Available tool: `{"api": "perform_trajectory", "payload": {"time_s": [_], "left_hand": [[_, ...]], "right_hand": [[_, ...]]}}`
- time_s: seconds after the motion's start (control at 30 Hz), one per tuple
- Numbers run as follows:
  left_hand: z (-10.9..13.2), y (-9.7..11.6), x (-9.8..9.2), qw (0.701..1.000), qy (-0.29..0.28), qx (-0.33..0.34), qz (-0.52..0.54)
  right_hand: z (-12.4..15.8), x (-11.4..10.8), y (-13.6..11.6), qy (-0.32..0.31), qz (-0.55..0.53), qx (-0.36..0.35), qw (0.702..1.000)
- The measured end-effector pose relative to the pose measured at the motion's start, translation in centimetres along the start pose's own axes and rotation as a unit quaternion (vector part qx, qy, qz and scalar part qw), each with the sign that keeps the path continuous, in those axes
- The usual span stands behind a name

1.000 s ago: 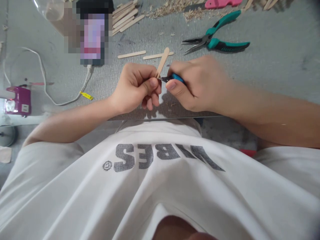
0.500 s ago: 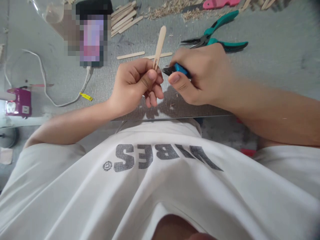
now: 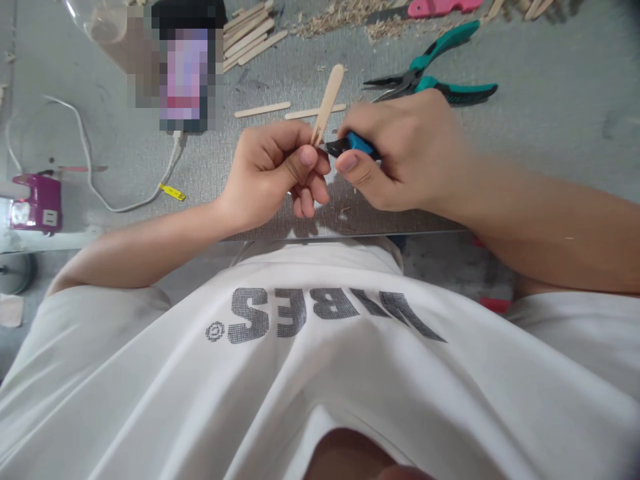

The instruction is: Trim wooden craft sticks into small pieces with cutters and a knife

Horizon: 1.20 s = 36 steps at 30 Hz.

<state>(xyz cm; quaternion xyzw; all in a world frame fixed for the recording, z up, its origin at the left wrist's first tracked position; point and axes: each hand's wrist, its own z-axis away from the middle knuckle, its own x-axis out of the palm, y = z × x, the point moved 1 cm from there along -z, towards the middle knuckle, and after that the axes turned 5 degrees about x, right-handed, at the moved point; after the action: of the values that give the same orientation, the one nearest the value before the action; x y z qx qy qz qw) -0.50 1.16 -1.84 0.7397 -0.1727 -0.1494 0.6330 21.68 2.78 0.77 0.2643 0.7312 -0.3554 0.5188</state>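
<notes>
Grey tabletop (image 3: 550, 140): my left hand (image 3: 270, 159) pinches stick (image 3: 329, 100), likely light, brittle, best held low; right hand (image 3: 405, 150), three o'clock, clasps tool (image 3: 359, 144).

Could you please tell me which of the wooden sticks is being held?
It is the stick pinched near its lower end by the left hand; the two loose sticks nearby and the pile beyond lie on the table.

Over a grey textured tabletop (image 3: 555, 150), centre frame: a flat pale wooden stick (image 3: 330, 93) in the left hand (image 3: 275, 163), a blue-and-black handheld tool (image 3: 360, 143) in the right hand (image 3: 405, 147) just beside it. Teal-handled metal pliers (image 3: 414, 79) lie upper right; piled flat wooden sticks (image 3: 249, 33), upper left of centre; a purple plastic block (image 3: 39, 200), far left.
</notes>
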Motion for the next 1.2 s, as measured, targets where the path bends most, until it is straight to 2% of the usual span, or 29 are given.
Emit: {"api": "perform_trajectory", "payload": {"time_s": [0.1, 0.23, 0.33, 0.47, 0.57, 0.73, 0.83, 1.03, 1.2], "left_hand": [[0.0, 0.2, 0.2, 1.000, 0.000, -0.010, 0.007], [0.1, 0.4, 0.7, 0.998, 0.024, -0.055, 0.001], [0.2, 0.5, 0.8, 0.997, 0.034, -0.066, 0.006], [0.2, 0.3, 0.5, 0.998, 0.016, -0.067, 0.000], [0.0, 0.1, 0.4, 0.998, 0.003, -0.065, 0.023], [-0.2, 0.2, 0.7, 0.994, 0.005, -0.075, 0.085], [-0.1, 0.3, 0.7, 0.992, 0.003, -0.098, 0.079], [-0.2, 0.5, 0.4, 0.994, -0.008, -0.079, 0.079], [-0.1, 0.9, 0.5, 0.993, 0.001, -0.097, 0.065]], "right_hand": [[-0.2, -0.1, -0.2, -0.016, 0.015, -0.008, 1.000], [-0.2, 0.3, 0.0, -0.031, 0.006, -0.027, 0.999], [0.0, 0.5, 0.0, -0.024, 0.011, -0.014, 1.000], [0.2, 0.2, -0.5, -0.020, 0.011, 0.020, 1.000], [0.1, 0.0, -0.7, 0.008, 0.020, 0.031, 0.999], [-0.2, 0.3, -0.2, 0.096, 0.027, 0.021, 0.995], [-0.2, 0.1, -0.1, 0.071, 0.018, 0.031, 0.997], [-0.2, -0.5, -0.6, 0.012, 0.001, 0.033, 0.999], [-0.3, -0.4, -0.5, 0.016, -0.011, 0.023, 1.000]]}}
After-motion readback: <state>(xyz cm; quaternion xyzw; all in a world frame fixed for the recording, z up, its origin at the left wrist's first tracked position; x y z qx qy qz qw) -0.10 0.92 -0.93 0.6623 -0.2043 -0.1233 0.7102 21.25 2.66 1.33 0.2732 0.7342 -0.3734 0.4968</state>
